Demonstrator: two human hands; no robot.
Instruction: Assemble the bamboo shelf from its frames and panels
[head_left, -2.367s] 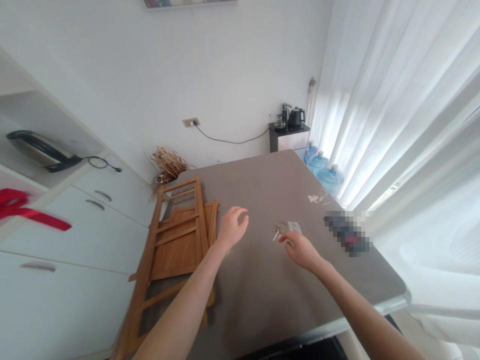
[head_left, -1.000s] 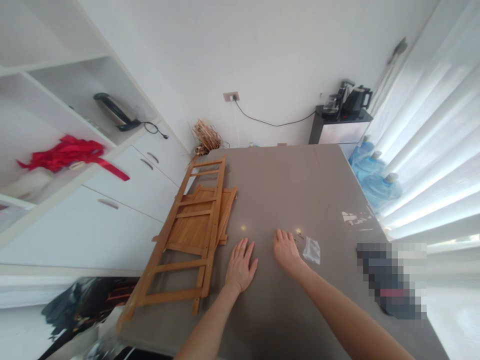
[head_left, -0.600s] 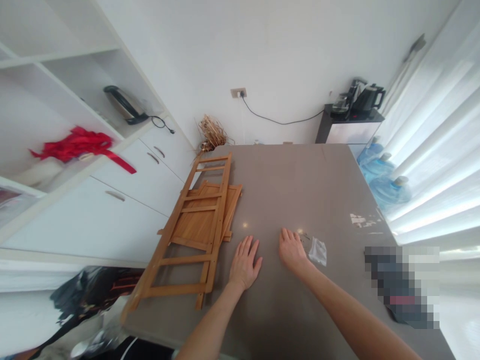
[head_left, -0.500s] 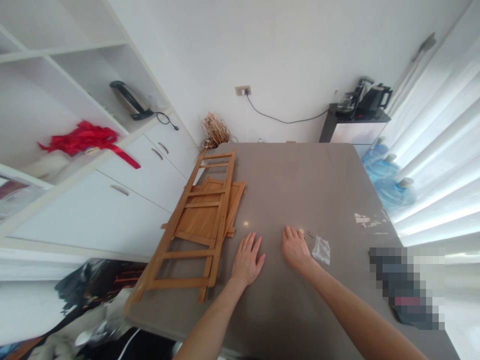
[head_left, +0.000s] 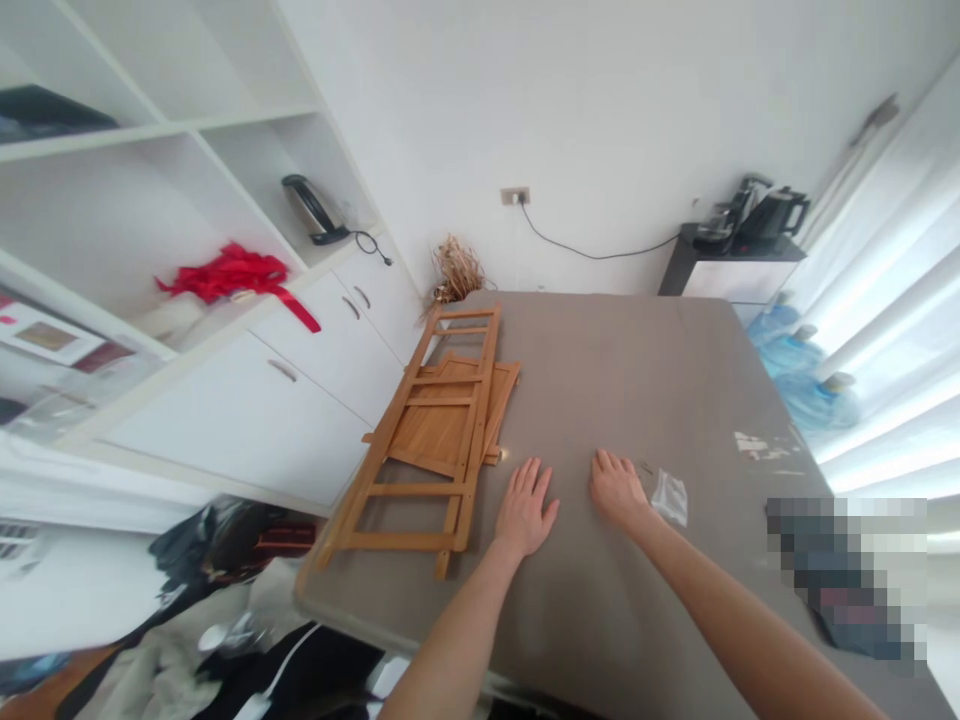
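Note:
My left hand [head_left: 526, 508] lies flat on the grey-brown table [head_left: 592, 380], fingers stretched out and holding nothing. To its left are a wooden ladder-like frame [head_left: 420, 490] and, partly under it, slatted wooden panels [head_left: 431, 430]. My right hand [head_left: 616, 488] also rests palm down on the table, fingers extended, with nothing visible in it. Just right of it is a small clear plastic bag [head_left: 670, 497]. A few tiny, thin pieces [head_left: 645, 468] lie near its fingers, too small to make out.
White shelves on the left hold a kettle [head_left: 315, 210] and red ribbon [head_left: 232, 272]. Dried stalks [head_left: 456, 268] stand beyond the table's far left corner. Water bottles [head_left: 817, 400] stand along the right edge, below a cabinet [head_left: 724, 270] with kettles. Clothes and bags lie low left.
The whole view has shifted, so the table and shelves sit further right in the picture. Both hands stay flat on the table; the wooden parts and bag have not visibly moved on it.

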